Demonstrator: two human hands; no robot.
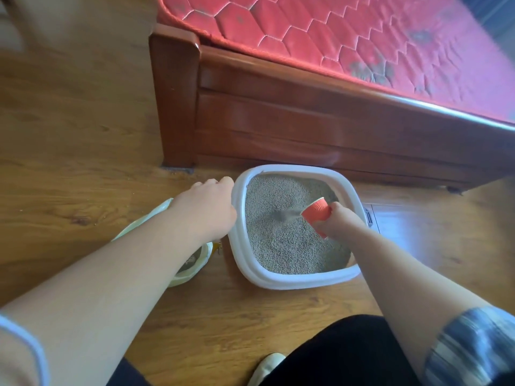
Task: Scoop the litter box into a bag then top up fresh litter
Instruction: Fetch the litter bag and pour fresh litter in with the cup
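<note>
The white litter box [295, 281] sits on the wood floor [69, 135] beside the bed frame [278, 121]. The right hand [338, 221] grips a tilted orange cup [316, 213] over it, litter [284, 215] spilling out. Pour low, sweeping across so no mound forms. The left hand [209, 207] curls at the left rim; whether it grips, I cannot tell.

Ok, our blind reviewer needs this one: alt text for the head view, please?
A person's right hand holds an orange-red cup over grey litter in a white litter box on a wooden floor, left hand at its rim. A red-mattressed bed stands behind.
</note>
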